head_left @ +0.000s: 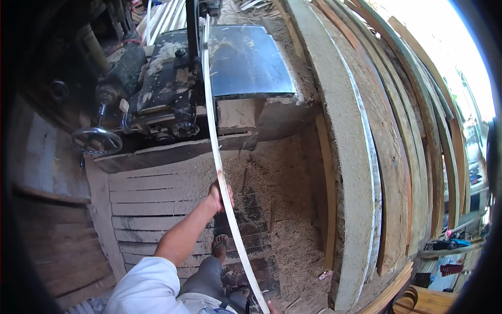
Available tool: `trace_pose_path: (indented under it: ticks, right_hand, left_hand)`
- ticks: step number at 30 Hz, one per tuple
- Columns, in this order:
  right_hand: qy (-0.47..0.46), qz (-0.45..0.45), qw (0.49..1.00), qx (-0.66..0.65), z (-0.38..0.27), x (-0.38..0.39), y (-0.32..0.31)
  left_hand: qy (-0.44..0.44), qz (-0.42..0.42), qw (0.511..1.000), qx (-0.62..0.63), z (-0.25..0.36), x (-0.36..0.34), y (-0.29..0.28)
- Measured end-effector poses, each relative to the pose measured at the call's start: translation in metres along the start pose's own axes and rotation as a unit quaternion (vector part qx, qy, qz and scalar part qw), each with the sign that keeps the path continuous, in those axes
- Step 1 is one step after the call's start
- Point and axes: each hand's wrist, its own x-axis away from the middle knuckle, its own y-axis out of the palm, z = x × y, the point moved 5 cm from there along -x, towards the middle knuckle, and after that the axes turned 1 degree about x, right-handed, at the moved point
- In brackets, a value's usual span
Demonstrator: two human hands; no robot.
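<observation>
One long, pale wooden strip [219, 162] runs from the bottom edge of the view up across the saw table [246, 60], where it stands on edge against the upright blade guard [192, 26] near the table's left edge. The left hand [218, 194] is closed around the strip about midway along it, fingers wrapped over the thin edge, the forearm reaching up from a white sleeve [149, 288]. The right hand [272, 309] shows only as a sliver at the bottom edge, touching the strip's near end; whether it grips cannot be told.

The table is dark metal, dusted with sawdust along its far and right edges. Left of it sits the machine body [162, 94], grimy and chipped, with a round handwheel [97, 140] hanging off its lower left corner. Below the table's near edge a plank floor [151, 204] is covered in sawdust, thickest toward the right. A sandalled foot [220, 246] stands on the planks just under the left hand, beside the strip.

Along the right, several wide boards [361, 157] lean on edge in a stack, bending with the lens from the top of the view to the bottom right corner. More thin strips [164, 15] lie beyond the table's far left corner.
</observation>
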Motion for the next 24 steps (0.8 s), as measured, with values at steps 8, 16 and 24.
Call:
trace_pose_path:
  ticks: [8,16,24]
  right_hand:
    - [-0.225,0.357,0.778,0.466,-0.084,-0.031,0.115]
    - [-0.257,0.111,0.887,0.367,-0.189,-0.044,0.4]
    - [-0.44,0.075,0.752,0.486,-0.304,-0.05,0.571]
  left_hand:
    - [0.275,0.101,0.954,-0.067,0.096,-0.008,0.008]
    - [-0.279,-0.1,0.953,0.063,-0.301,0.073,-0.117]
    - [-0.026,0.11,0.987,0.115,-0.143,0.053,-0.022]
